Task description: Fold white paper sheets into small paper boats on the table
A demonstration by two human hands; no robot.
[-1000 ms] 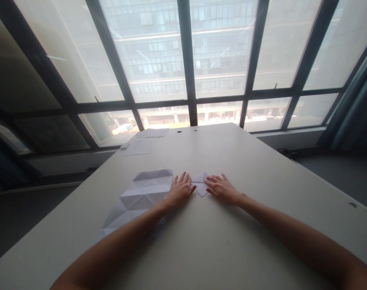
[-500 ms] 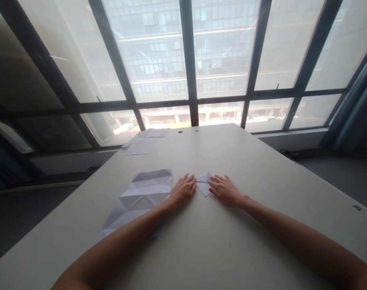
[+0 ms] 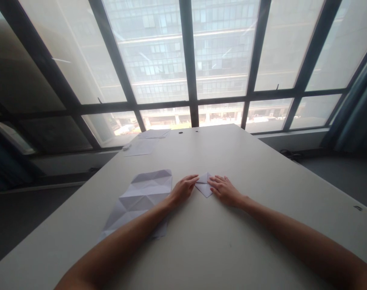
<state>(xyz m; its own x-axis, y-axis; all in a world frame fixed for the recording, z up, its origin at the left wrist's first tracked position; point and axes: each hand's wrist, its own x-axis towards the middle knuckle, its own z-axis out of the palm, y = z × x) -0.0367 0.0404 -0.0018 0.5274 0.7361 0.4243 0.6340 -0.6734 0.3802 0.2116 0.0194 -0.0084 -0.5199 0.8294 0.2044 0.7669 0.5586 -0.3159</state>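
Note:
A small piece of folded white paper (image 3: 205,189), roughly diamond-shaped with a crease line across it, lies flat on the table between my hands. At its left corner, my left hand (image 3: 185,188) has turned onto its side, with its fingers drawn together and the tips pinching the paper's edge. My right hand (image 3: 224,189) rests palm down, its fingers spread over the right side of the paper. Those fingers cover the paper's right corner. Beside my left forearm lies a larger creased white sheet (image 3: 153,185), partly hidden under the arm.
The white table (image 3: 247,233) stretches away toward tall windows. Several paper sheets (image 3: 139,148) lie at its far left, with a small white object (image 3: 126,147) near the edge. A dark round hole (image 3: 180,132) shows near the far end. Curtains (image 3: 353,104) hang at the right.
My left hand has gone from lying flat with fingers spread to being turned on its side, fingers together at the paper's left corner. My right hand has barely moved.

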